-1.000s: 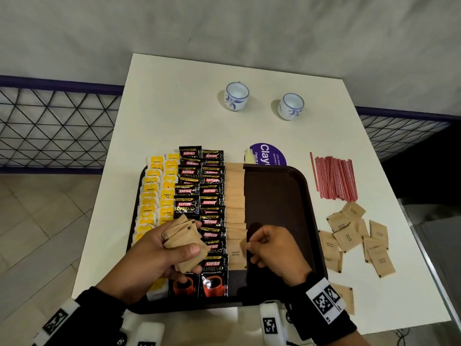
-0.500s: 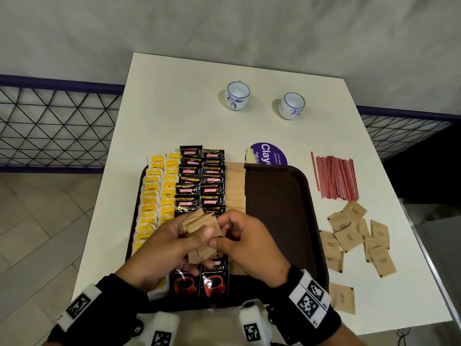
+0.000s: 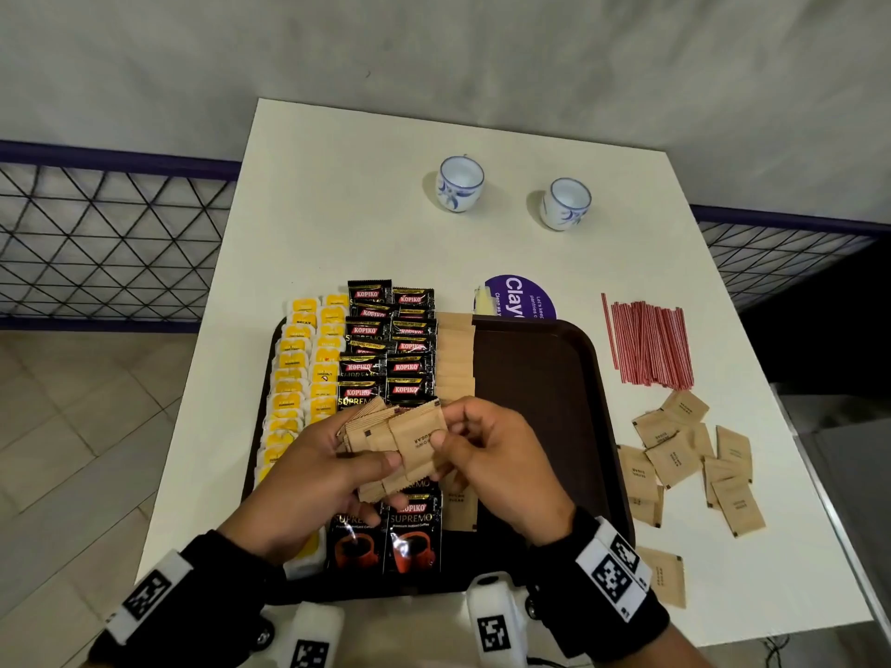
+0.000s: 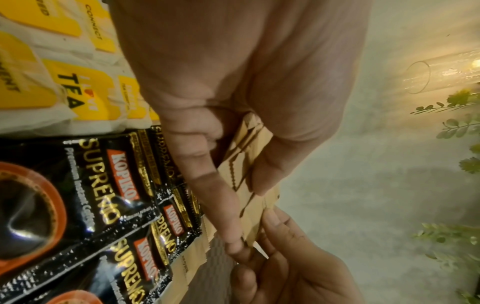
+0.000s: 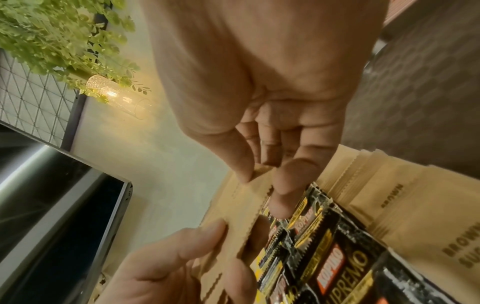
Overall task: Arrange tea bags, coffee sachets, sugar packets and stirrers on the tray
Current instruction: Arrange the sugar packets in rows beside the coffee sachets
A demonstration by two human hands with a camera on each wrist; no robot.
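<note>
Your left hand (image 3: 308, 479) gripped a fanned stack of sugar packets (image 3: 385, 429) above the brown tray (image 3: 545, 388), and your right hand (image 3: 492, 455) pinched the top packet between thumb and forefinger (both hands met at that stack). Tea bags (image 3: 299, 373), coffee sachets (image 3: 385, 349) and one sugar column lay on the tray; the stirrers (image 3: 648, 342) and loose packets (image 3: 684, 455) lay on the table (image 3: 347, 209).

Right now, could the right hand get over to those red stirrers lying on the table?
Probably yes, but not this instant. The red stirrers lie in the open, right of the tray, nothing covering them. The right hand is busy though, pinching a sugar packet from the stack the left hand holds.
</note>
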